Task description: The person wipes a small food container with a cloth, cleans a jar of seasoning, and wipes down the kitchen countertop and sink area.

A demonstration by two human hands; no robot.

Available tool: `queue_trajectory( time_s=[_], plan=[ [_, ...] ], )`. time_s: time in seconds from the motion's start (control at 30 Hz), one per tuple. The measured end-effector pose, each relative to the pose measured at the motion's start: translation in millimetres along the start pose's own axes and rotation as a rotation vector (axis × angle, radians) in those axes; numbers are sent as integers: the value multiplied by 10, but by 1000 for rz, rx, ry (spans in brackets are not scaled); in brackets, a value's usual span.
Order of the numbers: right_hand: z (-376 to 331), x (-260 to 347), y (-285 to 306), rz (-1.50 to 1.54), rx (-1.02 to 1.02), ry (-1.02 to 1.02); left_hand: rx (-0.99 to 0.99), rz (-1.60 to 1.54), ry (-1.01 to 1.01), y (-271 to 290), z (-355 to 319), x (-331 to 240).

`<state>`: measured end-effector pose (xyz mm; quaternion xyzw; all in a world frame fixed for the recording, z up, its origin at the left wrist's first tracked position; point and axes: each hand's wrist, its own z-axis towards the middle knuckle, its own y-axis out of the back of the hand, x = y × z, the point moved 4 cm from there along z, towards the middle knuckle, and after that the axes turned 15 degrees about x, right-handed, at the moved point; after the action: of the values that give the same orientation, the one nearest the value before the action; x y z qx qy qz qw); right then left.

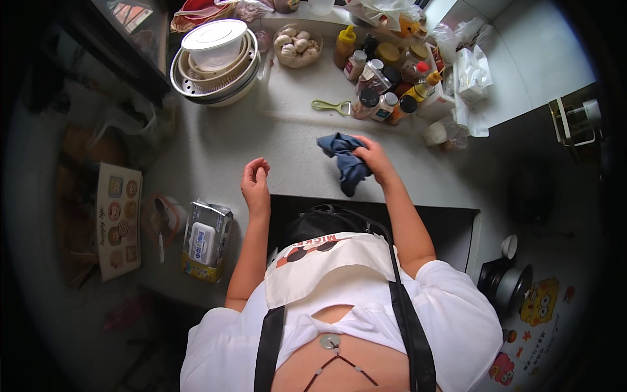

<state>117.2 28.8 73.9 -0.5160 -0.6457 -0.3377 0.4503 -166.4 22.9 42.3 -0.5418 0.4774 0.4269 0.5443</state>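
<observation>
A pale round pendant (330, 342) hung at the person's chest, closest of all. The right hand (377, 161) had its fingers closed on a dark blue cloth (347, 162) — crumpled, it spread leftward from the grip and drooped toward the edge of the grey counter (294, 157). Well apart, the left hand (256, 184) curled loosely; I couldn't tell whether it was fully closed. Farther out lay a green-handled peeler (325, 104) — just beside clustered condiment bottles (368, 99).
</observation>
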Motion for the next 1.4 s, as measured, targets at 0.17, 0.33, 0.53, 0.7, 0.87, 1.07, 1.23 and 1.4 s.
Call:
queue_trajectory(
  time_s=[0.17, 0.33, 0.53, 0.7, 0.87, 1.07, 1.23, 1.4],
  plan=[
    [-495, 18, 741, -136, -170, -4, 107, 72, 34, -490, 147, 43],
    [-670, -81, 1221, -502, -252, -72, 140, 95, 71, -868, 267, 165],
    [-755, -94, 1552, -782, -254, -1, 172, 138, 124, -1235, 345, 333],
    [-722, 36, 1732, -692, -338, 29, 151, 162, 145, -1380, 353, 403],
    [-534, 26, 1796, -656, -321, 116, 117, 196, 174, -1466, 302, 351],
    [-373, -50, 1708, -579, -281, 102, 139, 245, 193, -1320, 274, 486],
    [-291, -91, 1445, -571, -239, 91, 166, 302, 216, -1197, 419, 460],
    [-149, -81, 1219, -542, -221, 32, 175, 365, 191, -1079, 611, 414]
  ],
)
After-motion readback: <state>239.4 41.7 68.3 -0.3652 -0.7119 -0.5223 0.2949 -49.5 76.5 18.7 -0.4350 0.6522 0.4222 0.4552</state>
